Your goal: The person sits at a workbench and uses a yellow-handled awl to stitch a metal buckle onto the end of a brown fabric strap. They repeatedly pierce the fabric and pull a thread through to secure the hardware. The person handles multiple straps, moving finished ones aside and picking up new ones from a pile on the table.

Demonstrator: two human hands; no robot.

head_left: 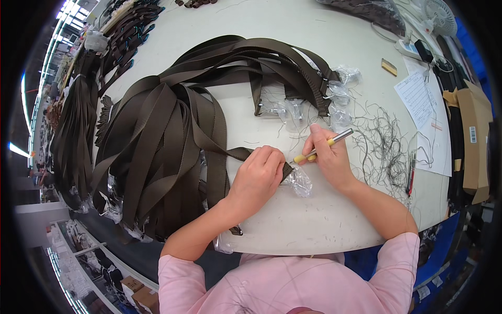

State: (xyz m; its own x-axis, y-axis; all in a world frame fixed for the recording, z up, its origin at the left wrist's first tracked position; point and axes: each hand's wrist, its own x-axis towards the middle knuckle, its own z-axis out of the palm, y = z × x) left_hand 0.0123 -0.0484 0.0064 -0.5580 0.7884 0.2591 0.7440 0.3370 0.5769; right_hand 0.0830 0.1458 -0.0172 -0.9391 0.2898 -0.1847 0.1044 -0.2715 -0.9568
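Observation:
My left hand (pixel 257 175) is closed on the end of a dark brown webbing strap (pixel 238 153), pinning it near the table's front. A clear plastic wrap (pixel 299 182) hangs off that strap end. Between the fingers of my right hand (pixel 329 157) is a slim pen-like tool (pixel 341 137), silver at the upper end and yellow lower down. Its lower yellow end is at the strap end, beside my left fingertips; whether it touches cannot be made out. The held strap runs left into a large heap of brown webbing straps (pixel 151 141).
Loose dark threads (pixel 387 141) lie tangled right of my hands, beside a thin red tool (pixel 411 175). Papers (pixel 418 99), a cardboard box (pixel 473 141) and a small fan (pixel 439 18) line the right side. More bundled straps (pixel 78 125) lie along the left edge.

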